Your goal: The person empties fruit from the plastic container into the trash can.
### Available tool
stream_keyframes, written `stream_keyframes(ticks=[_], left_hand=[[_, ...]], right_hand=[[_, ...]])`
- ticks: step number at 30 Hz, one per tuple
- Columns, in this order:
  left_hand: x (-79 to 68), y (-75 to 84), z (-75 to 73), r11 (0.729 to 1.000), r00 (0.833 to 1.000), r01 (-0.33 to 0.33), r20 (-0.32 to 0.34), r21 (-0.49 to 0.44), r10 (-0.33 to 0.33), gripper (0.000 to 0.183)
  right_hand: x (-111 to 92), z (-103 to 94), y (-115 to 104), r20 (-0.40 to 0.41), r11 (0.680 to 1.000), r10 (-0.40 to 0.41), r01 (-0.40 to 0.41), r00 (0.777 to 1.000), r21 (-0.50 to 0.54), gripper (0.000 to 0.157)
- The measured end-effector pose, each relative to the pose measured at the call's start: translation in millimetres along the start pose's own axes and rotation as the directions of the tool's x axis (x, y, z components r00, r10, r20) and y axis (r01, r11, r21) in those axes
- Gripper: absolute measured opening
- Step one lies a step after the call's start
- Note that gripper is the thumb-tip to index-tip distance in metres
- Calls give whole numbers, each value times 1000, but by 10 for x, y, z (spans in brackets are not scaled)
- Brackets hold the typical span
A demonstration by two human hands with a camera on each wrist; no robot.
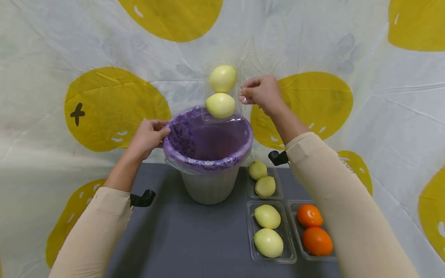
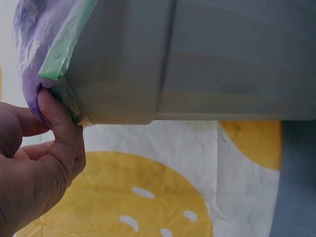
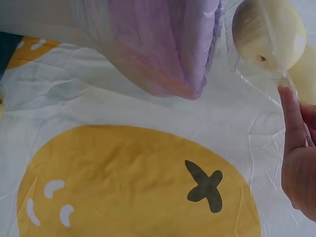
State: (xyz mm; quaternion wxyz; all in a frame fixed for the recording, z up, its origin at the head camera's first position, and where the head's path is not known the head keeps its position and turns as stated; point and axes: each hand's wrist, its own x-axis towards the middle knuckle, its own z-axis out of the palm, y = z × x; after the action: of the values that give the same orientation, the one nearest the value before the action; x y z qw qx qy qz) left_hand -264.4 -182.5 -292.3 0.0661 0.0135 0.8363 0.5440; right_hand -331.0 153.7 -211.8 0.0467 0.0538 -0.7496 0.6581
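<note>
Visibly pinches tray (image 1: 226, 121) above bin (image 1: 209, 186) with right hand (image 1: 263, 94), bin's rim (image 1: 212, 166) with left hand (image 1: 147, 135); shows green strip (image 2: 64, 49) in left-wrist view only.

Pale fruits (image 3: 270, 37) in clear tray (image 3: 254, 83)

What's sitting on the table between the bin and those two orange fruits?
Between the bin and the orange fruits, the head view shows a clear tray holding two pale yellow fruits.
</note>
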Motion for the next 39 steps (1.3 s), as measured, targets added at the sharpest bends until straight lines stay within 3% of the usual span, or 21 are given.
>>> stream_keyframes(ticks=[8,19,39], left_hand=[[22,16,-23,1000,1000,-1,-5,7,1,51],[26,22,4,1000,1000,-3,-7,1,3,50],[6,5,-31,1000,1000,1,-10,1,-1,51]], right_hand=[[35,45,26,-10,998,-36,36,999,46,24],[60,125,60,-36,999,-21,20,999,-40,28],[39,265,129,-78,984,-115,104,990,-142,17]])
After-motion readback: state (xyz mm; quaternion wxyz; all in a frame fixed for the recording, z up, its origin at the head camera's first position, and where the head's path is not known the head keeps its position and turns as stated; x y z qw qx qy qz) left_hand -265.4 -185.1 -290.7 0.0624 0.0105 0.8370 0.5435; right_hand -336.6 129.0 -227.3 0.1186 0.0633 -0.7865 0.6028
